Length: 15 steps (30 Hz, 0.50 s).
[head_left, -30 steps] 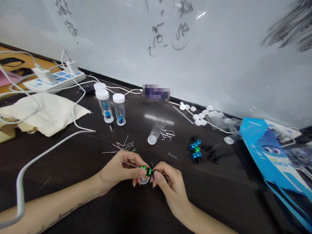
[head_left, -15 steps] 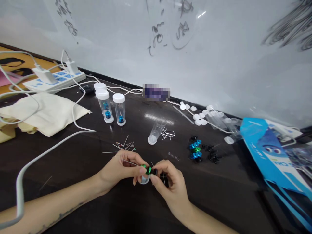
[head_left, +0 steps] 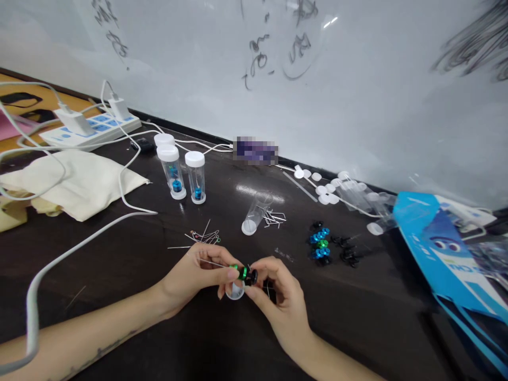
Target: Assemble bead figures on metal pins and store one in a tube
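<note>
My left hand point(head_left: 216, 270) is closed, its thumb and forefinger pinching a small green-and-black spool-shaped piece point(head_left: 243, 273). A thin metal rod point(head_left: 210, 262) runs back from this piece across the left fingers. At the black end, the thumb and forefinger of my right hand point(head_left: 275, 288) sit on either side, curled around it. Thin wire point(head_left: 268, 288) shows by the right palm; whether that hand holds it, I cannot tell. Just below the piece is a clear tube with a round white end point(head_left: 235, 291), partly hidden by the left fingers.
Capped tubes point(head_left: 195, 177) with blue pieces stand at the back left. Wire pins point(head_left: 206, 236), an open tube point(head_left: 254, 218), bent metal hooks point(head_left: 275, 218) and blue, green and black parts point(head_left: 319, 243) lie ahead. White caps point(head_left: 326, 191) and a blue bag point(head_left: 440, 238) are right.
My right fingertips have loosened slightly and drawn back, so more of the black end shows between them. My left hand keeps its pinch in nearly the same place.
</note>
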Motion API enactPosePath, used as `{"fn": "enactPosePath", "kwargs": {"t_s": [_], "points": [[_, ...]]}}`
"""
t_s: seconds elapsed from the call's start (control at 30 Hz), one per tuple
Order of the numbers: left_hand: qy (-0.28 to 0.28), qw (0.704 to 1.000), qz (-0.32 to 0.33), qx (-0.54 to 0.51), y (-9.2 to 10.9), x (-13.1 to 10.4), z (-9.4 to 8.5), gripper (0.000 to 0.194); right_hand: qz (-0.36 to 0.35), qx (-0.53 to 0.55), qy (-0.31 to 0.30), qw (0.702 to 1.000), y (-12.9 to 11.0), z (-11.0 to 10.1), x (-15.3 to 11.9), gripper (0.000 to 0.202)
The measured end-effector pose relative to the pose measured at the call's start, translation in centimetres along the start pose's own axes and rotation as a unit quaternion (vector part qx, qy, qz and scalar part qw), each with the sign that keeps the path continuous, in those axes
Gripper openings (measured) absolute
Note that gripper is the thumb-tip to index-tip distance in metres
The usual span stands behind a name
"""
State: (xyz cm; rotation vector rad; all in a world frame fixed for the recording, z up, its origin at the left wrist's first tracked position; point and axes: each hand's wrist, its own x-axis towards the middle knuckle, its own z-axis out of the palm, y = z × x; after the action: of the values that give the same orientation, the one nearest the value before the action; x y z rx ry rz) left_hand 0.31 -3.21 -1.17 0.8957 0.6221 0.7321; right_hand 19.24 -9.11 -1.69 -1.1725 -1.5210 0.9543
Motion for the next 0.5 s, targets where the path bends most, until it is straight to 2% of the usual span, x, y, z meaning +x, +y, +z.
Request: {"fn": "enactPosePath", "kwargs": {"t_s": [0.17,0.3,0.4,0.5], "points": [[-0.001,1.000,0.004,0.002,0.04,0.08,-0.05,0.010,0.019,0.008,-0.021,1.000,-0.19,-0.25,-0.10,0.012],[-0.002,1.000,-0.002,0.007,0.13,0.07,-0.04,0.011,0.001,-0.016,-0.014,1.000,-0.19,-0.16,-0.01,0.005],[0.005,1.000,-0.003,0.007,0.17,0.08,-0.02,0.012,-0.022,-0.021,0.010,0.999,-0.08,-0.06,0.02,0.014],[-0.002,1.000,-0.004,0.005,0.20,0.05,0.05,0.011,-0.022,-0.021,0.007,1.000,-0.12,-0.11,0.02,0.013]]}}
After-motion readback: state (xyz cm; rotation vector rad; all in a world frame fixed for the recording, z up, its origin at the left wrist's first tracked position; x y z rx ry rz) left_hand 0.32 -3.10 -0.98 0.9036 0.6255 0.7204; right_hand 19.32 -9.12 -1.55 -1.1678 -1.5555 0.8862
